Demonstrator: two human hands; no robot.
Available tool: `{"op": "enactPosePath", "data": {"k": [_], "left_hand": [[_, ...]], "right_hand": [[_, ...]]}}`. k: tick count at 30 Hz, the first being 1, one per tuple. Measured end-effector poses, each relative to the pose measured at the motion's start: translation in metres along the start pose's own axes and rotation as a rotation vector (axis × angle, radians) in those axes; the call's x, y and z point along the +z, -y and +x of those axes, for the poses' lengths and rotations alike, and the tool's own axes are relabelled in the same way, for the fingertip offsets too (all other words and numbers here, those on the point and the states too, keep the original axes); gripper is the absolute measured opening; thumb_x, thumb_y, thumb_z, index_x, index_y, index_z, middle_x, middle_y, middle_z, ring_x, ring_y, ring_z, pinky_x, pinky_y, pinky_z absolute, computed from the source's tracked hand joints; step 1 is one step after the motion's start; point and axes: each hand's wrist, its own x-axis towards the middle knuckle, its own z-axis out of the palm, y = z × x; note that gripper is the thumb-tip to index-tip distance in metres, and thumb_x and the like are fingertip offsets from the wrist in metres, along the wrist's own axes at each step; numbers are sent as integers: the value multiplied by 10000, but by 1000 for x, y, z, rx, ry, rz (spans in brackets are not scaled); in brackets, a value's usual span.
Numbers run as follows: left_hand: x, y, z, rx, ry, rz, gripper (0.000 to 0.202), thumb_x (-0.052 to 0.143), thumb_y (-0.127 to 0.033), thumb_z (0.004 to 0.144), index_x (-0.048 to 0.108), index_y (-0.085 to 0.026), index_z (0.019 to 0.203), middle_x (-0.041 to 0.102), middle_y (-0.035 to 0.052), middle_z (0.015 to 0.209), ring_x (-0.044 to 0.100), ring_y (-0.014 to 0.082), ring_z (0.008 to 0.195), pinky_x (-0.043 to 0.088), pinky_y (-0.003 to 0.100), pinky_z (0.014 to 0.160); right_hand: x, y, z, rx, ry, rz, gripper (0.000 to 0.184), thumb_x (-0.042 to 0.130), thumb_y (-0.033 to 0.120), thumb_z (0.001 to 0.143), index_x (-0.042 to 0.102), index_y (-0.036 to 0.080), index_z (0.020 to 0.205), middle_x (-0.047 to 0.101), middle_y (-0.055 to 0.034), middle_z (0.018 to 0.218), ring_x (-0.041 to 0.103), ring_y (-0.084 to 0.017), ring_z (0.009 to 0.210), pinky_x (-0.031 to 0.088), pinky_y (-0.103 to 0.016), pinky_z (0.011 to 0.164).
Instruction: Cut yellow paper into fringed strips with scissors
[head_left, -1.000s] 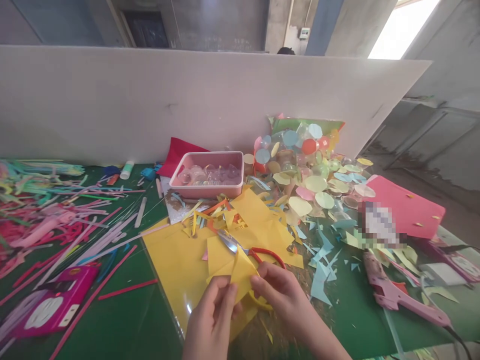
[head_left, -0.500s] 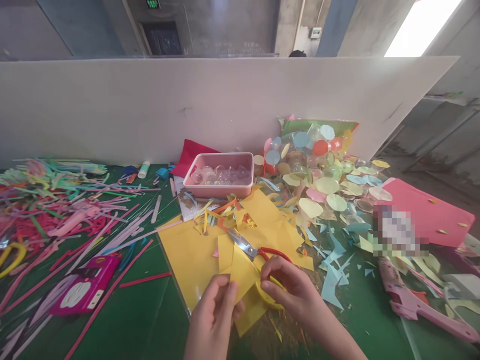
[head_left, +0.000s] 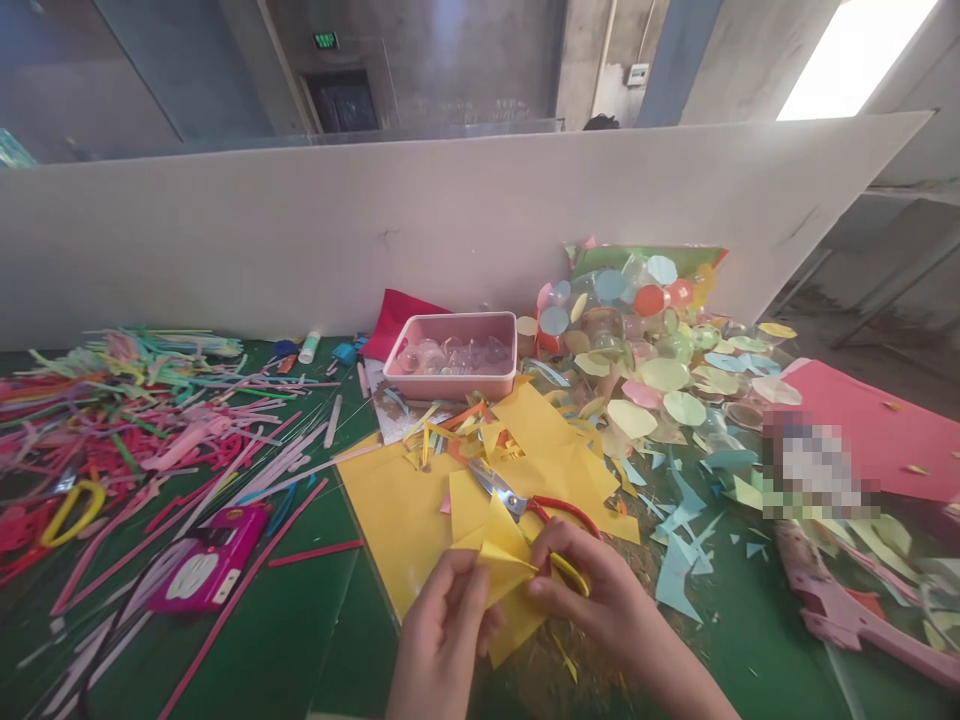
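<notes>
Both of my hands pinch a folded piece of yellow paper [head_left: 504, 572] low in the middle of the view. My left hand [head_left: 444, 640] grips its left side with closed fingers. My right hand [head_left: 600, 600] pinches its right edge. Just behind the paper lie red-handled scissors [head_left: 529, 500] on a large yellow sheet [head_left: 390, 505], with their blades pointing up and left.
A pink tray [head_left: 454, 355] of clear domes stands behind the sheet. Coloured paper discs and clear balls [head_left: 637, 350] pile at the right, with a pink sheet [head_left: 870, 430] and a pink glue gun [head_left: 855, 620]. Coloured strips [head_left: 150, 430] and a magenta power strip [head_left: 202, 570] lie at the left. A white board [head_left: 420, 220] walls off the back.
The camera has tilted up and shifted left. My hands have closed in on the yellow paper and folded it tighter into a pointed shape.
</notes>
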Motion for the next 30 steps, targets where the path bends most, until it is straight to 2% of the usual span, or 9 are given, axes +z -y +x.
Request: {"op": "enactPosePath", "data": {"k": [5,9,12,14,16,18,21,25,30], "left_hand": [[-7,2,-3,21,35,39,399,642,-611,759,620,-213,745,530,-33,559,442,108,543,358,205,532],[-9,-1,-6,30,53,54,394,632,-607,771,610,-213,760,539,-33,561,460,113,551,369,204,536],[-6,-4,-10,26,45,62,382,650,-598,757,623,-218,777,555,-32,597,511,127,585,395,206,539],[-2,-6,-13,35,38,64,365,664,-585,750,632,-222,778,571,-31,628,534,130,601,409,203,544],[2,-6,-16,56,34,72,346,668,-572,752,639,-229,788,587,-29,656,550,133,612,418,201,550],[5,-3,-18,81,37,104,342,656,-573,761,641,-235,804,612,-20,682,575,144,631,429,208,564],[4,4,-17,116,53,229,362,591,-598,799,632,-240,832,653,5,699,596,169,655,451,234,616],[1,10,-17,170,114,426,351,491,-590,860,597,-255,852,697,42,762,610,202,693,461,271,675],[1,8,-20,176,171,505,295,491,-537,876,587,-258,880,691,33,858,625,202,741,454,277,694]], "right_hand": [[-3,6,-1,-69,61,-87,129,634,341,913,575,253,840,594,38,839,513,-145,800,388,-220,739],[-4,15,-8,25,83,-122,137,625,333,918,562,249,831,582,46,829,505,-142,791,381,-216,729],[-2,18,-16,81,89,-47,153,604,371,925,550,240,867,556,39,842,494,-144,807,386,-223,744],[1,18,-20,98,77,105,201,580,414,932,531,228,871,530,29,844,481,-142,800,392,-230,733],[7,16,-21,105,33,314,260,599,453,908,508,221,834,511,29,809,472,-134,752,394,-230,687],[13,13,-20,106,-63,500,333,690,479,831,489,220,775,496,44,749,464,-119,680,389,-220,630],[21,6,-18,130,-230,640,408,812,487,696,512,220,765,505,58,680,477,-109,622,393,-214,593],[26,-1,-21,135,-353,650,458,842,510,641,567,224,870,570,49,646,526,-123,609,430,-237,606],[23,1,-33,54,-465,509,449,832,531,630,618,219,872,582,34,634,533,-138,594,441,-251,557]]}}
